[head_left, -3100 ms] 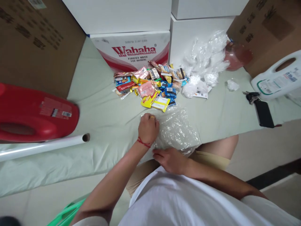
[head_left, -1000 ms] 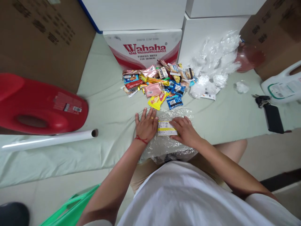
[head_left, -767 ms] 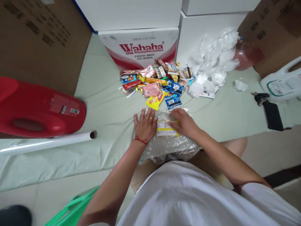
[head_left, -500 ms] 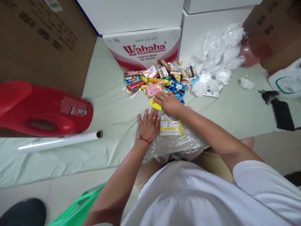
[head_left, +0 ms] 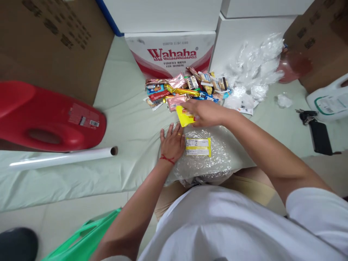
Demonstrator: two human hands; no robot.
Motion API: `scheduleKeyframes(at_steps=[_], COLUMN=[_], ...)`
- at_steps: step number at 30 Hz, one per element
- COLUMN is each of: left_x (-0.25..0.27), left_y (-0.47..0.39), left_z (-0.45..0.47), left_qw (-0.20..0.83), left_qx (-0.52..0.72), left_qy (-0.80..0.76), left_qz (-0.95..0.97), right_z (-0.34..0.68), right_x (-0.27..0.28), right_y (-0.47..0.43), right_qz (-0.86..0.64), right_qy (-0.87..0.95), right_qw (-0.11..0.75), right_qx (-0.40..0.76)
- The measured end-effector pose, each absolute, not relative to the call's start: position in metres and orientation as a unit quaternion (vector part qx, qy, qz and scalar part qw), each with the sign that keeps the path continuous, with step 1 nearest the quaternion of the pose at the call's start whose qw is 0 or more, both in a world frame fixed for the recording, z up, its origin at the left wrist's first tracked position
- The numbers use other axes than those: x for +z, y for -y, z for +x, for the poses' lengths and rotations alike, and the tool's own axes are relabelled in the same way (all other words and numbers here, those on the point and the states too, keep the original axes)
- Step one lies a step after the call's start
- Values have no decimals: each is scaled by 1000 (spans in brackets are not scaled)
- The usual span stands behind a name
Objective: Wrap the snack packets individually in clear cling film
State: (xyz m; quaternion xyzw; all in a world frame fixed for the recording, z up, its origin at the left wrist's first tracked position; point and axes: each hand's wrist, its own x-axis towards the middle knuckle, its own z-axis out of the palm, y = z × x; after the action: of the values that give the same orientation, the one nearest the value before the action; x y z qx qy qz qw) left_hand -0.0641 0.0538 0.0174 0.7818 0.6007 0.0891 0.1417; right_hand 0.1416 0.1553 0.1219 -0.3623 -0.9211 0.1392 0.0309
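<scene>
OK, right hand (head_left: pixel 205 113) has a yellow snack packet (head_left: pixel 185 116) pinched in its fingers at the near edge of the snack pile (head_left: pixel 187 92); can't tell if it's fully lifted. Left hand (head_left: pixel 172 145) lies flat, fingers spread, gripping nothing, at the left edge of the crinkled clear plastic (head_left: pixel 217 159). Label-up packet (head_left: pixel 198 147) lies on that plastic, just beside the left hand. Wahaha carton (head_left: pixel 172 54) stands behind the pile. Handling: pinch lightly, contents may crumble; raise the packet clear so neighbours don't drag; press evenly with the left palm so the plastic doesn't ruck up.
</scene>
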Motion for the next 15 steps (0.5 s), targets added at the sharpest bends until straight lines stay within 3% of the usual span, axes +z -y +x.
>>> scheduleKeyframes(at_steps=[7, 11, 15], left_x=[13, 12, 7], left_y=[-57, -57, -58], left_z=[-70, -70, -74], left_qw=[187, 192, 206], left_qx=[154, 163, 202], left_qy=[-611, -608, -609], left_qz=[754, 753, 739], right_z=[171, 152, 146], right_x=[117, 92, 66], right_y=[-78, -53, -42], right_qz=[-408, -380, -392], right_qy=[881, 902, 903], right_qw=[12, -14, 23], right_qx=[240, 206, 173])
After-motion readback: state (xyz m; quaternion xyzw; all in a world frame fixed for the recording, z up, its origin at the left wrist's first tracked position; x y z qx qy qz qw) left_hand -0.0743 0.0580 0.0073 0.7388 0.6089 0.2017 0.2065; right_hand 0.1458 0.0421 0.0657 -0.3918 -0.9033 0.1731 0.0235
